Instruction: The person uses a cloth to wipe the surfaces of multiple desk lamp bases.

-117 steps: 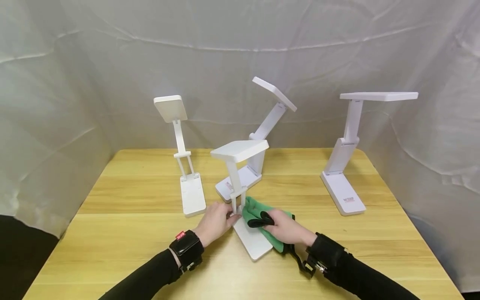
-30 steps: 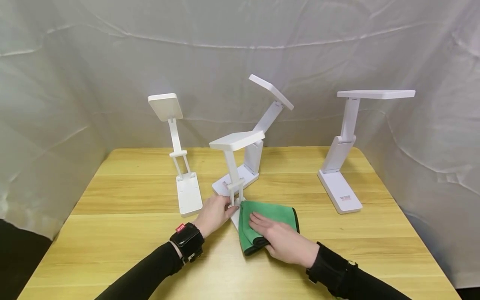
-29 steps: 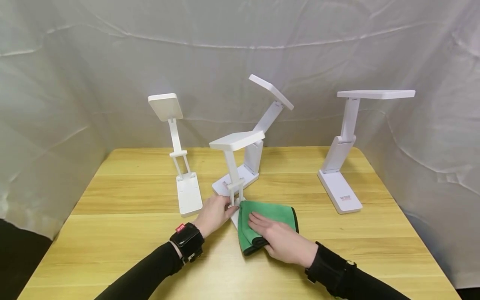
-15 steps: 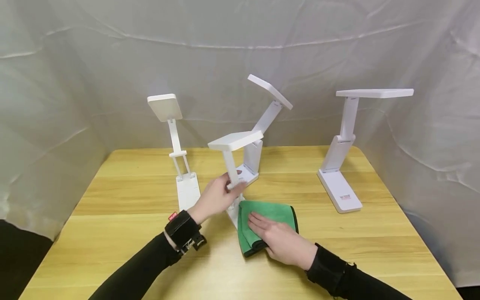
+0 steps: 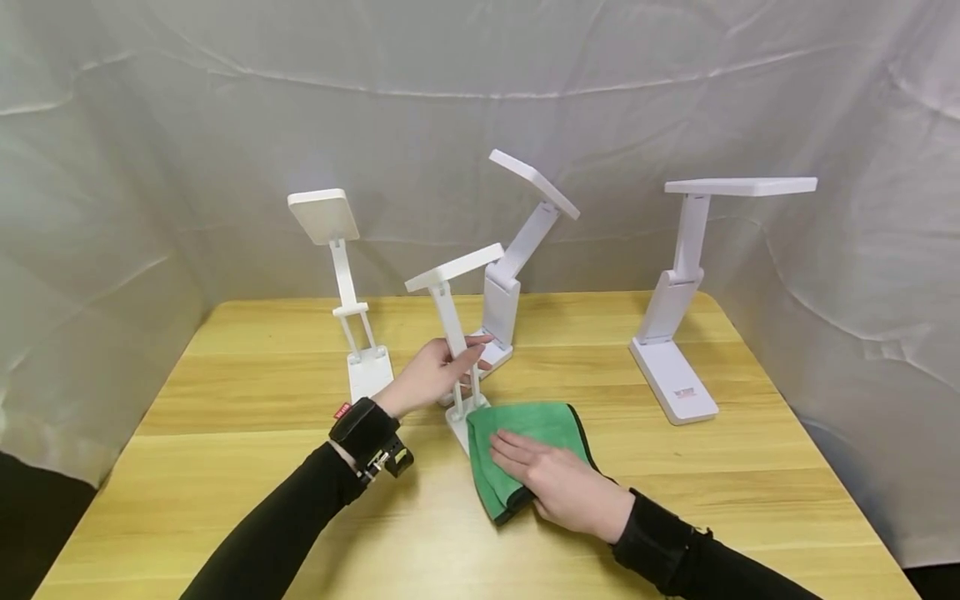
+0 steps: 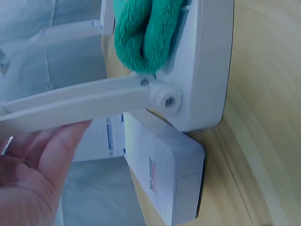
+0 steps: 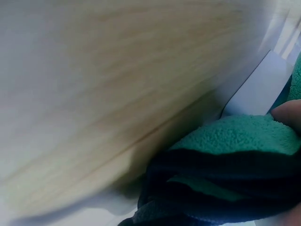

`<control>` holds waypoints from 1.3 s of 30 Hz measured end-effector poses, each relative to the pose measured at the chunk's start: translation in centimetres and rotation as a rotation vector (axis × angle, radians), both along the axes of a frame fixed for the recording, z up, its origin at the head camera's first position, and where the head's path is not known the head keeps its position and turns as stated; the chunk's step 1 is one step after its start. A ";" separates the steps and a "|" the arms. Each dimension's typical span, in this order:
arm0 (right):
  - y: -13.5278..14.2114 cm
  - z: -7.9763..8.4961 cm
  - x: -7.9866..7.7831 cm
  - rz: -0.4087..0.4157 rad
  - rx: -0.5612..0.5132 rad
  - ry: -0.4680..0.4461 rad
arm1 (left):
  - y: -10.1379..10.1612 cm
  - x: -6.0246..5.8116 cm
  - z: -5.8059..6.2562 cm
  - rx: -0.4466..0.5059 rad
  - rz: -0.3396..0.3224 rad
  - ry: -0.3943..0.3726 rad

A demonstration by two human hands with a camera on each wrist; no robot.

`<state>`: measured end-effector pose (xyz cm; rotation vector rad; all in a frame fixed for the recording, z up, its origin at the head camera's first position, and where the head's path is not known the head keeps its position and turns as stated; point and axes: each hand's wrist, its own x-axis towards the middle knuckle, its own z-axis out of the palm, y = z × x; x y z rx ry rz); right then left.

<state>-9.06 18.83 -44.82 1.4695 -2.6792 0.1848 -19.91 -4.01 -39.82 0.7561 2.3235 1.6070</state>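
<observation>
In the head view, my left hand (image 5: pixel 427 377) grips the white folding desk lamp (image 5: pixel 450 321) nearest me at its arm, thumb in front and fingers reaching behind. The left wrist view shows that hand's fingers (image 6: pixel 61 146) against the hinged double bars (image 6: pixel 75 106) above the lamp's base (image 6: pixel 207 70). A folded green cloth (image 5: pixel 551 423) with black edging drapes over the base, hiding most of it. My right hand (image 5: pixel 566 487) holds the cloth there, fingers laid across its top; in the right wrist view the cloth (image 7: pixel 240 134) bunches under a fingertip (image 7: pixel 289 113).
Close behind the held lamp stands a second lamp (image 5: pixel 498 304), its base partly covered by my left hand. Other white lamps stand at the left (image 5: pixel 343 275) and right (image 5: pixel 678 317) of the wooden table (image 5: pixel 247 383). Pale fabric (image 5: pixel 420 108) hangs behind and at both sides.
My left hand has moved up from the lamp's base to its arm. The lamp's head has tilted and shifted left. My right hand, earlier gripping bunched cloth, now lies over it spread across the base.
</observation>
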 end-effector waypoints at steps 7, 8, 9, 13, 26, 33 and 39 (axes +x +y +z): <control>0.1 -0.1 0.0 0.007 -0.011 -0.015 | -0.4 -0.4 0.1 0.041 -0.019 -0.041; 0.1 -0.1 0.0 0.007 -0.009 -0.013 | -0.5 -0.4 0.1 0.042 -0.021 -0.049; 0.1 -0.1 0.0 0.008 -0.008 -0.012 | -0.5 -0.4 0.1 0.040 -0.023 -0.054; 0.1 -0.1 0.2 0.026 -0.005 -0.006 | -0.7 -0.6 0.0 0.029 -0.033 -0.057; 0.3 0.1 1.3 0.088 -0.022 -0.055 | -0.9 -1.2 -0.2 0.004 -0.039 -0.028; -0.9 0.5 0.7 0.046 0.006 -0.094 | -0.6 -1.0 -0.2 -0.024 -0.032 -0.022; -2.7 0.8 -1.0 0.008 0.035 -0.057 | -0.5 -1.0 0.0 -0.033 -0.008 -0.021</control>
